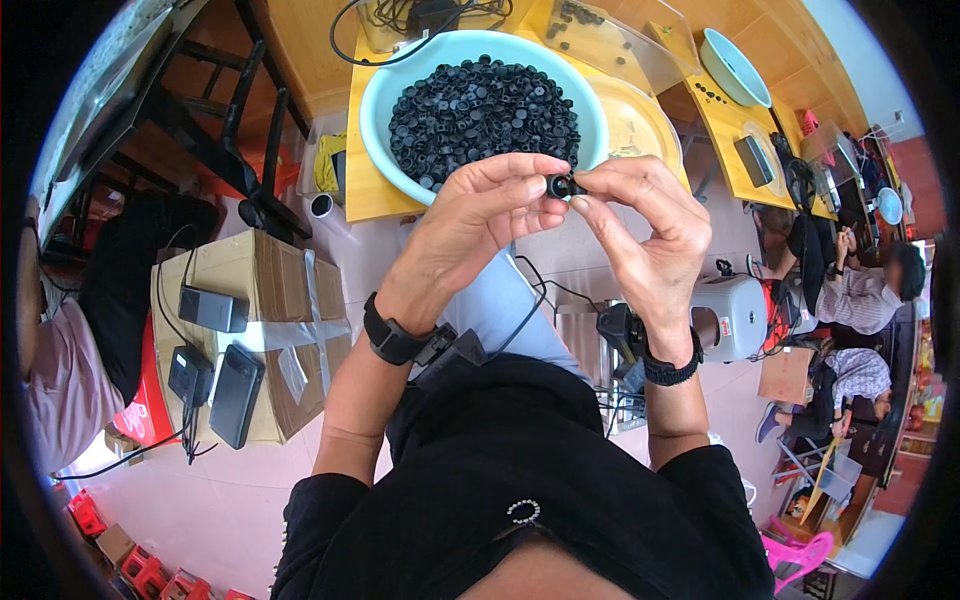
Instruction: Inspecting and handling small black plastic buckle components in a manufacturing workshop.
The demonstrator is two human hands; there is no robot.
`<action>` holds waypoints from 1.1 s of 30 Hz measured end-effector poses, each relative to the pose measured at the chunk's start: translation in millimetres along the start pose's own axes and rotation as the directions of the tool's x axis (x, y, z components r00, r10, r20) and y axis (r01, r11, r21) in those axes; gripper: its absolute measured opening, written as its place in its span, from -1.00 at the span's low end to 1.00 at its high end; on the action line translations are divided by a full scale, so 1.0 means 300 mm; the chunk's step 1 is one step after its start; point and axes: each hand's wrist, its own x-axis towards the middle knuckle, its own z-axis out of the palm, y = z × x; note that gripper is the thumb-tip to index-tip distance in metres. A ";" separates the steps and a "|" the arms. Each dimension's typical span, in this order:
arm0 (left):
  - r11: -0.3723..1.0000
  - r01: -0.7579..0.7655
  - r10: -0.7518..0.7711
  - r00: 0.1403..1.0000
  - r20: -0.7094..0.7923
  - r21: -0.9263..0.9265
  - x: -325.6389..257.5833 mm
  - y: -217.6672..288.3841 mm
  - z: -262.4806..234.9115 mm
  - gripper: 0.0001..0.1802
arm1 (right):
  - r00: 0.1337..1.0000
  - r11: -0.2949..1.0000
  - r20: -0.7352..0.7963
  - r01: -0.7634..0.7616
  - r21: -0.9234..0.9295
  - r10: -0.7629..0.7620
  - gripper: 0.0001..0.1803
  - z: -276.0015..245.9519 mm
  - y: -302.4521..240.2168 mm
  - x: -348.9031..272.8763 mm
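In front of me, a small black round plastic part (561, 186) is pinched between the fingertips of both hands. The fingers of my left hand (480, 215) close on its left side. From the right, the thumb and index finger of my right hand (652, 225) grip it; whether it is one piece or two fitted together is too small to tell. Just beyond my hands stands a light blue basin (374, 130) holding a big heap of similar small black parts (485, 115). My fingertips overlap its near rim in the picture.
The basin rests on a yellow wooden table (370, 205). Behind it lie a clear plastic tray (640, 40) and cables. At left, a cardboard box (280, 290) carries black devices. Another blue basin (735, 68) stands at far right, near other people (860, 300). A person sits at left.
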 end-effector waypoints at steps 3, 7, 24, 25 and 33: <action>1.000 -0.001 0.001 1.000 -0.008 0.007 0.000 0.002 0.000 -0.74 | 0.999 0.999 0.011 -0.049 0.016 0.049 -0.80 0.004 0.001 -0.003; 1.000 0.002 -0.002 1.000 -0.008 0.003 0.001 0.004 -0.002 -0.73 | 0.998 0.997 0.016 -0.065 0.032 0.065 -0.80 0.008 0.009 -0.003; 0.999 -0.011 0.012 0.999 -0.032 0.052 0.005 -0.008 -0.003 -0.74 | 0.999 0.999 0.021 -0.034 0.005 0.034 -0.80 0.011 0.026 -0.011; 0.999 -0.011 0.012 0.999 -0.032 0.052 0.005 -0.008 -0.003 -0.74 | 1.000 1.000 0.027 -0.010 -0.009 0.010 -0.80 0.010 0.026 -0.011; 0.999 0.037 -0.037 0.999 -0.016 -0.033 0.012 -0.007 -0.014 -0.74 | 0.995 0.992 -0.005 -0.094 0.089 0.095 -0.83 0.001 0.028 -0.001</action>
